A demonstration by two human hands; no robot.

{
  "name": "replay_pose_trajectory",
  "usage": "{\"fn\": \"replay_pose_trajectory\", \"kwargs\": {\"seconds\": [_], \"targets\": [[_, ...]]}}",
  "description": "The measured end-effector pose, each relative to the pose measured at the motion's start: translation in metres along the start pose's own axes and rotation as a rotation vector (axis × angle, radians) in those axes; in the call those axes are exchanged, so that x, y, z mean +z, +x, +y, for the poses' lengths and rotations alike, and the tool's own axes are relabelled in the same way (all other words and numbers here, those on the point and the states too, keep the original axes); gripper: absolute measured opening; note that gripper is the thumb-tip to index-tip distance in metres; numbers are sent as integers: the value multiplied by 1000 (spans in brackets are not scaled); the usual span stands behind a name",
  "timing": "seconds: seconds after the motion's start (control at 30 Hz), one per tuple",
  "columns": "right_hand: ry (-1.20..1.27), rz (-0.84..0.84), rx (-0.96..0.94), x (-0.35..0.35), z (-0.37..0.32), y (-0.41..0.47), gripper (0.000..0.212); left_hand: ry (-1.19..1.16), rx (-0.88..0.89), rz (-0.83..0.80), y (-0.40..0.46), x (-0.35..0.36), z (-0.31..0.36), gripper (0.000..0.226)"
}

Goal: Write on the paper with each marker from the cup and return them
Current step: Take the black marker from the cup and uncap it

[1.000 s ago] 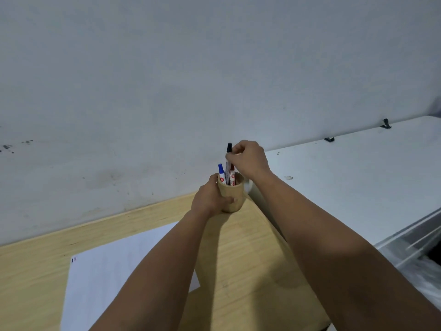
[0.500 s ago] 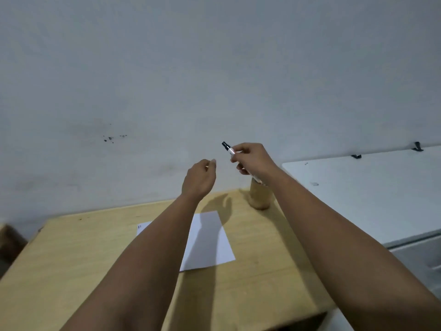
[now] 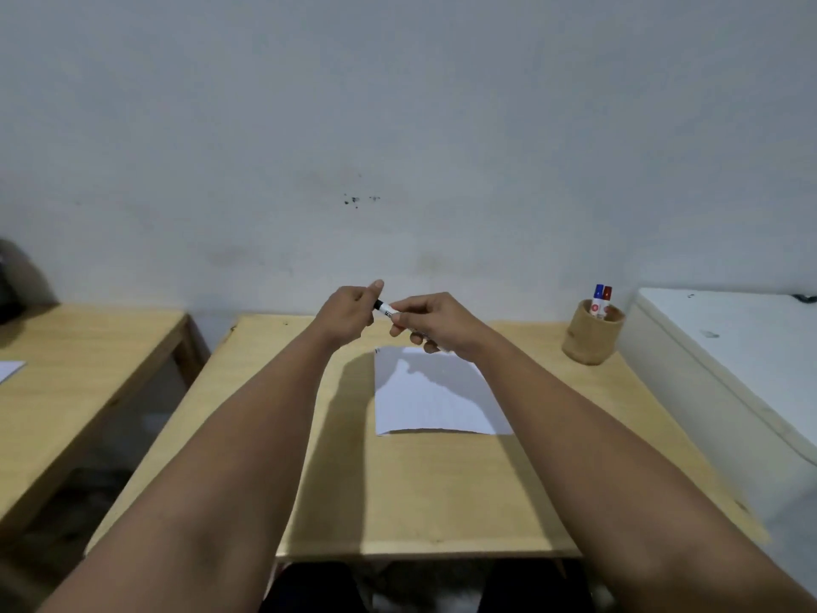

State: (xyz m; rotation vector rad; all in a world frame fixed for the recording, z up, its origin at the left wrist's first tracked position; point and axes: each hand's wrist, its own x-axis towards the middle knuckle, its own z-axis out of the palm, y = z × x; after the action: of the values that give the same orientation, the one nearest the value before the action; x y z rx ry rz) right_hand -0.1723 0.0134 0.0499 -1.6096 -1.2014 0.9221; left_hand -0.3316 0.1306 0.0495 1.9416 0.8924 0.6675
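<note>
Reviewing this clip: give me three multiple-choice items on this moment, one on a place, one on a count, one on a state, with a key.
1. Where does the cup stand?
A. far right corner of the table
B. on the paper
C. near left corner

2. How many markers remain in the cup?
A. none
B. two
C. four

3. How is the black-capped marker held?
A. lying on the paper
B. by one hand
C. between both hands

Key: 1 A, beside the white unit; 2 B, blue cap and red cap show; 3 C, left hand on the cap end, right hand on the barrel.
</note>
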Motion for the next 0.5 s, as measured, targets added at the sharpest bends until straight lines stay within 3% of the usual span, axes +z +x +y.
{"fn": "replay_pose_trajectory", "kwargs": {"seconds": [0.13,0.23,0.33,0.43,0.5], "targets": [[21,-47,-6,23,2,20,25,83,-30,19,5,-16,-20,55],[-106,-50,19,17,9,28,24,97,-84,182,13,-33,-43,61],[-132,41,69,-5,32,26,24,473,-41,239,23,-55,-73,65],[63,181,77,-14,45,29,10,788,35,117,24,-33,-82,60],[264,231,94,-13,44,33,14,951,59,35,19,-2,-87,52]]}}
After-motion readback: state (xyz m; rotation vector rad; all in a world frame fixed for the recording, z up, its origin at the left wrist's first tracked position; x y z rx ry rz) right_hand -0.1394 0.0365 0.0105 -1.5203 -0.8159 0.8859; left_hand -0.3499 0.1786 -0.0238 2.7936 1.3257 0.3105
